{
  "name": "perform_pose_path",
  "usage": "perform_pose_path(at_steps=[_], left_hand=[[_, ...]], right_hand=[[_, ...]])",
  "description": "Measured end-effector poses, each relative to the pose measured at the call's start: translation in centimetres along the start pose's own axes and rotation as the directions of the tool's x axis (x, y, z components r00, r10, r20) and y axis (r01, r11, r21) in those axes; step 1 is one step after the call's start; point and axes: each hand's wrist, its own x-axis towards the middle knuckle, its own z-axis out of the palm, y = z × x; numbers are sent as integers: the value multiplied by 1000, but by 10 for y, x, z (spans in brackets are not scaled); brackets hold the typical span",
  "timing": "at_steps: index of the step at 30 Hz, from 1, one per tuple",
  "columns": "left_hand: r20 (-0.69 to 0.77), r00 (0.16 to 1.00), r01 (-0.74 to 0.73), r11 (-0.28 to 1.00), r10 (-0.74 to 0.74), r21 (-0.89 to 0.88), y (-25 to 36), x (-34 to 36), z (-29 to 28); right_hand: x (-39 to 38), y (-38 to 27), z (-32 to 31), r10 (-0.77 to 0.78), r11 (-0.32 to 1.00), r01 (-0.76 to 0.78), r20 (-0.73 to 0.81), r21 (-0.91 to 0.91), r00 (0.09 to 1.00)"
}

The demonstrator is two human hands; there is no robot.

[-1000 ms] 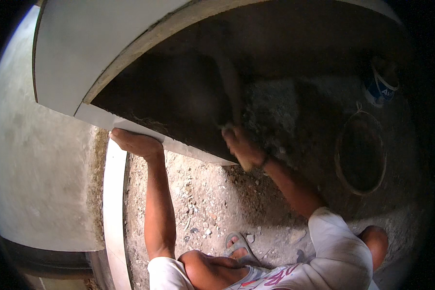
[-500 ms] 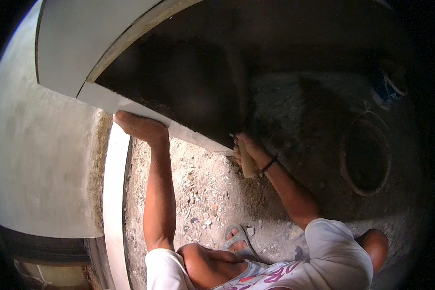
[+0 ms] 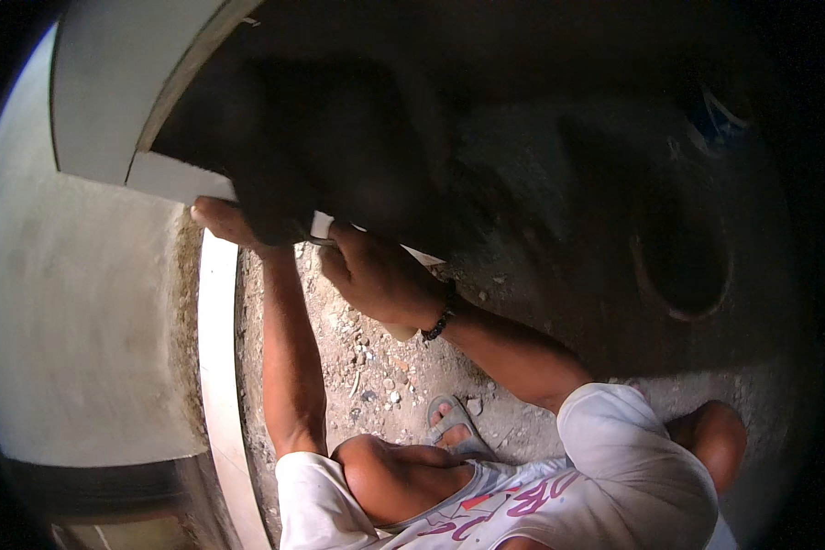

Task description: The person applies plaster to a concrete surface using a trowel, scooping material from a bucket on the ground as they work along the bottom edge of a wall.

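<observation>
My right hand (image 3: 390,275) is closed around a trowel, whose pale wooden handle (image 3: 401,333) shows below the palm. The trowel's metal neck (image 3: 319,242) bends toward a dark blade that lies partly over my left hand and merges with the shade. Against the pale edge of a slab (image 3: 179,177), my left hand (image 3: 225,220) grips from the near side; most of its fingers are hidden. The slab's upper face is very dark, and I cannot tell what covers it.
Left of me stands a smooth grey surface (image 3: 110,321) bordered by a white strip (image 3: 222,367). Gravelly ground (image 3: 367,367) lies below my arms, with my sandalled foot (image 3: 454,426) on it. At right, in shade, are a round basin (image 3: 697,316) and a blue-and-white bucket (image 3: 720,128).
My right hand, with the trowel, has swung left along the slab's edge toward my left hand. The left hand keeps its place on the slab. The view has shifted slightly.
</observation>
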Motion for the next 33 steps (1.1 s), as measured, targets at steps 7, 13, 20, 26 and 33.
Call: perform_pose_path(at_steps=[7, 13, 20, 26, 33], left_hand=[[43, 996, 81, 997, -80, -20, 44, -12, 10], [35, 992, 118, 993, -118, -4, 42, -13, 11], [71, 994, 90, 995, -88, -35, 45, -16, 10], [33, 996, 81, 994, -79, -69, 19, -8, 7], [164, 986, -21, 994, 3, 107, -15, 6, -15]], right_hand=[[-93, 157, 29, 463, 850, -473, 100, 231, 881], [-162, 199, 35, 782, 453, -723, 156, 521, 603], [-96, 170, 20, 687, 205, -559, 289, 803, 667], [-26, 22, 8, 338, 686, -348, 143, 639, 930], [-48, -10, -37, -179, 981, 189, 208, -30, 962]])
